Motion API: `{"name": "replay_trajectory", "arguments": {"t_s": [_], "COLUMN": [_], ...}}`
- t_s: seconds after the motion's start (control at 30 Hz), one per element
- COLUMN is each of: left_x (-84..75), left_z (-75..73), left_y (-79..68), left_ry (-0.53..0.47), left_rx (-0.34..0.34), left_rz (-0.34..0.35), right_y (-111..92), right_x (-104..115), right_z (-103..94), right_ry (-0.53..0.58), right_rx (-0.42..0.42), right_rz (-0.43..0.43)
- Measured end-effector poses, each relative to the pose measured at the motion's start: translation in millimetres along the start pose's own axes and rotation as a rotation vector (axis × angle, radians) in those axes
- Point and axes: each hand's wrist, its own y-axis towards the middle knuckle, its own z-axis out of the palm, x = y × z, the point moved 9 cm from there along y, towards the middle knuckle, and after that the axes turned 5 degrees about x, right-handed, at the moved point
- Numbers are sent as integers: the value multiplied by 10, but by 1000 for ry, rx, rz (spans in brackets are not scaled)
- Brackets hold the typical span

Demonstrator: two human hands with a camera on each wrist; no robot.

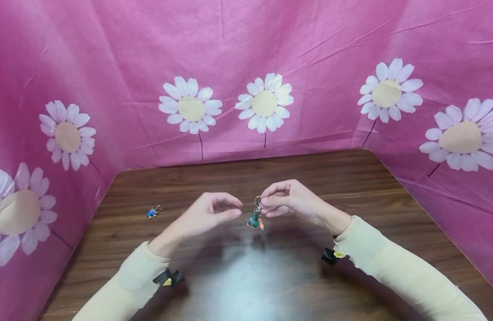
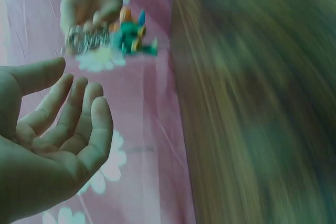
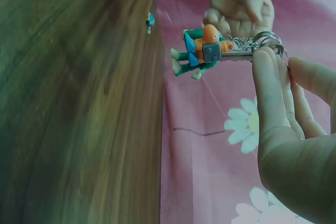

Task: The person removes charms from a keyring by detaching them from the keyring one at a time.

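Beside keychain bunch (image 1: 254, 220), holding left hand (image 1: 204, 215) with fingers (image 2: 102, 121) parted, empty; pinching ring (image 3: 269, 35) with right hand (image 1: 292, 201). Likely mid-handling; calling next for careful left grasp.

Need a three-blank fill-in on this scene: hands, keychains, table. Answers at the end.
1. The right hand pinches a keychain cluster, while the left hand holds ____.
2. The wood-grain table is ____ in color.
3. On it lies a loose blue figure, nearer the ____ hand.

Missing words: nothing; brown; left
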Motion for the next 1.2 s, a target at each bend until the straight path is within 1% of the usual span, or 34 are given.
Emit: {"name": "replay_trajectory", "arguments": {"t_s": [0.07, 0.13, 0.27, 0.4, 0.63, 0.87, 1.2], "left_x": [-53, -88, -110, -100, -97, -43, 1], "left_z": [118, 194, 261, 279, 268, 273, 300], "left_y": [31, 56, 70, 61, 80, 79, 28], "left_ry": [-29, -51, -87, -99, -58, -77, -97], "left_rx": [10, 9, 0, -7, -29, -18, -10], "left_rz": [28, 47, 71, 75, 63, 40, 31], "right_y": [-22, -38, -56, -62, -58, -44, -51], "right_x": [9, 23, 47, 53, 46, 37, -18], "right_z": [47, 82, 121, 137, 125, 131, 135], "right_ry": [9, 12, 11, 21, 43, 42, 14], "right_rx": [3, 5, 5, 10, -3, 1, -9], "right_rz": [-6, -15, -28, -38, -40, -35, -19]}}
